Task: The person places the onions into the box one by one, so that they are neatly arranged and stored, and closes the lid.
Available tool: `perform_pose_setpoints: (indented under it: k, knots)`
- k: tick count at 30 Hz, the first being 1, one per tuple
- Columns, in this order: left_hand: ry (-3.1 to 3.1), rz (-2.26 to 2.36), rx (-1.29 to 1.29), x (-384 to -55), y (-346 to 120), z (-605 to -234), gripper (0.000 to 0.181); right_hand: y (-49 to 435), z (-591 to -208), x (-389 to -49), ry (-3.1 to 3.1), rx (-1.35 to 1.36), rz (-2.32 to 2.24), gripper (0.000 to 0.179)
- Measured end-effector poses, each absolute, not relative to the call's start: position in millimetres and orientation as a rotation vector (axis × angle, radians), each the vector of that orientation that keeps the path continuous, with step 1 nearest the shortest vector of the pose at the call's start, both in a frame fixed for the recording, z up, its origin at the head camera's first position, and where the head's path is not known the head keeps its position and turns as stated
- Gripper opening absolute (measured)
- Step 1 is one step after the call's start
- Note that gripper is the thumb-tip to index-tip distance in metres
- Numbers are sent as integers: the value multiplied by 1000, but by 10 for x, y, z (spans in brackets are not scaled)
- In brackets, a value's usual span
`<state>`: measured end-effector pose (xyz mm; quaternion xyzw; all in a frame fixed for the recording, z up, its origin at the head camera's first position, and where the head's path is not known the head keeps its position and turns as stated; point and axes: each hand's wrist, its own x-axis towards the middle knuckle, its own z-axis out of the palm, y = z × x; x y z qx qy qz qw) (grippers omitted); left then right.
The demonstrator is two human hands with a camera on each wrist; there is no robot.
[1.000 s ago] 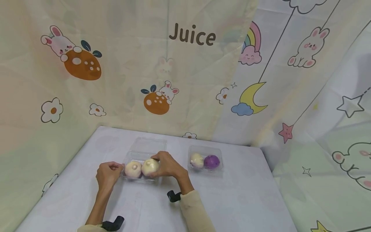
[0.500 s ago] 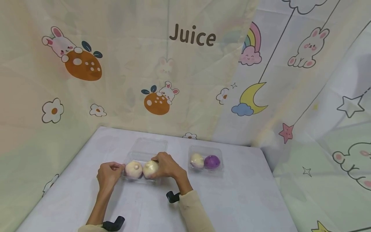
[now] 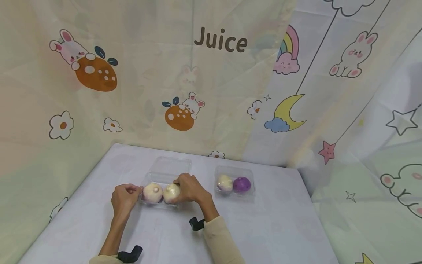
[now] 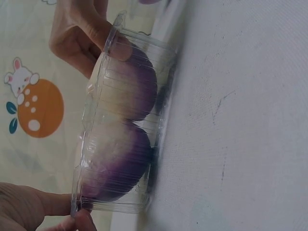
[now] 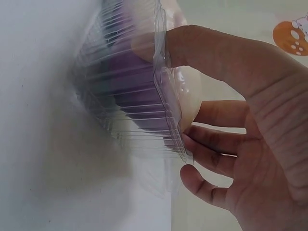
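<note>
A clear plastic clamshell box (image 3: 161, 206) stands with its lid (image 3: 169, 165) folded back, holding two round turnips, pale on top and purple underneath. The left turnip (image 3: 152, 193) shows a small nub upward. My left hand (image 3: 124, 200) pinches the box's left rim between thumb and fingers, also seen with the rim in the left wrist view. My right hand (image 3: 192, 189) grips the right turnip (image 3: 171, 193) inside the box. In the right wrist view the thumb (image 5: 211, 53) reaches inside the clear wall against this turnip, while the fingers curl round its far side.
Right of my right hand sits a second clear box (image 3: 245, 170) with one pale turnip (image 3: 225, 183) and one purple turnip (image 3: 241, 184). A white table (image 3: 270, 220) lies under everything. Printed cloth curtains (image 3: 138, 73) rise behind and beside it.
The right turnip has turned and settled in the box under my right hand, its nub less visible now. My left hand keeps its place on the rim.
</note>
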<state>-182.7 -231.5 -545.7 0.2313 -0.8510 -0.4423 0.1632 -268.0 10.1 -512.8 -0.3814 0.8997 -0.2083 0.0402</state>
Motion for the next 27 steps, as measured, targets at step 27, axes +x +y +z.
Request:
perform_pose_setpoints:
  k: [27]
  knots:
    - [-2440, -1277, 657, -1813, -2303, -5444, 25, 71, -4962, -2619, 2689, -1066, -510, 31]
